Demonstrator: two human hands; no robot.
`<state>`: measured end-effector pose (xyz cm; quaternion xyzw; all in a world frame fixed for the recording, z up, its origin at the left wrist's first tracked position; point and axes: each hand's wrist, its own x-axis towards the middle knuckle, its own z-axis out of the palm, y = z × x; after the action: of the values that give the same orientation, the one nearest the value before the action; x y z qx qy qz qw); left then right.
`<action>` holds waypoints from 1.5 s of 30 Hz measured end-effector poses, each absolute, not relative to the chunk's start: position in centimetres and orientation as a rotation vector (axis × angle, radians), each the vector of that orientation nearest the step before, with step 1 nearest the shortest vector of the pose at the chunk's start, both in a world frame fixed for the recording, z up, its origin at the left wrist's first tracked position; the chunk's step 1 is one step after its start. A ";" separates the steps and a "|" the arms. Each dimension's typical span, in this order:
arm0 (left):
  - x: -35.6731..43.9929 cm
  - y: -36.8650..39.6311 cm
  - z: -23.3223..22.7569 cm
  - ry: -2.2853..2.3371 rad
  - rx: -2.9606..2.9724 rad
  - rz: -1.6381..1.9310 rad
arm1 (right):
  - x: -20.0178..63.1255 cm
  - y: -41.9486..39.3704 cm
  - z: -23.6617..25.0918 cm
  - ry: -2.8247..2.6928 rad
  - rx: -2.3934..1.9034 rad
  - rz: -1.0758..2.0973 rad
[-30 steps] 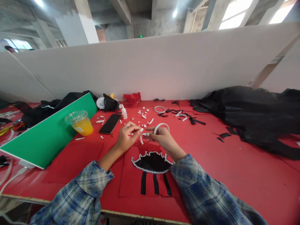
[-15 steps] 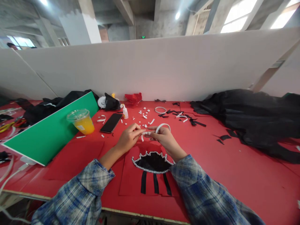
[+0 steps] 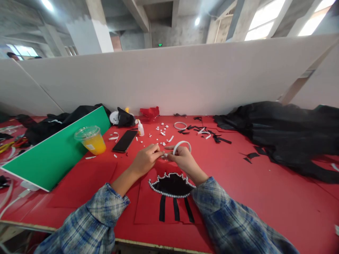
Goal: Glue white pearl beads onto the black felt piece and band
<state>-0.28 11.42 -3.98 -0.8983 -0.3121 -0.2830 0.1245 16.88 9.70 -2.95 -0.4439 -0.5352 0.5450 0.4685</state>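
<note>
My left hand [image 3: 145,161] and my right hand [image 3: 183,159] meet fingertip to fingertip above a red felt sheet [image 3: 148,208]. Between them they pinch a white strip of beads [image 3: 165,155]; its loop [image 3: 181,144] curls up over my right hand. Just below the hands lies a black half-round patch [image 3: 172,185] edged with pearl beads, with three black strips [image 3: 174,209] hanging from it. Both sleeves are blue plaid.
A cup of orange drink [image 3: 90,139] and a green board [image 3: 57,148] stand at the left. A black phone [image 3: 125,140], a small glue bottle [image 3: 140,128], loose white beads [image 3: 160,131] and a white ring [image 3: 180,125] lie behind the hands. Black cloth [image 3: 278,130] is heaped at right.
The short white piece that hung below my left fingers a second ago is gone from view. My hands have closed together, fingertips touching, and sit a little lower.
</note>
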 end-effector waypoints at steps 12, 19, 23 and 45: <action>-1.3 12.6 -3.6 -1.191 -3.013 -1.030 | 16.7 9.2 -3.0 -1.732 -1.164 0.996; -0.9 12.6 -4.0 -1.411 -3.187 -1.303 | 16.6 9.7 -3.0 -1.490 -1.070 1.252; -1.1 12.5 -3.6 -1.449 -3.217 -1.170 | 17.0 10.4 -3.9 -1.397 -1.109 1.270; 1.3 17.4 -4.6 -1.640 -2.636 -0.477 | 17.6 10.3 -3.5 -1.277 -1.073 1.480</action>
<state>1.33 17.43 -4.64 -0.8393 -0.5221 -0.1518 0.0003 17.57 10.33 -3.52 -0.4321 -0.5141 0.5960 0.4402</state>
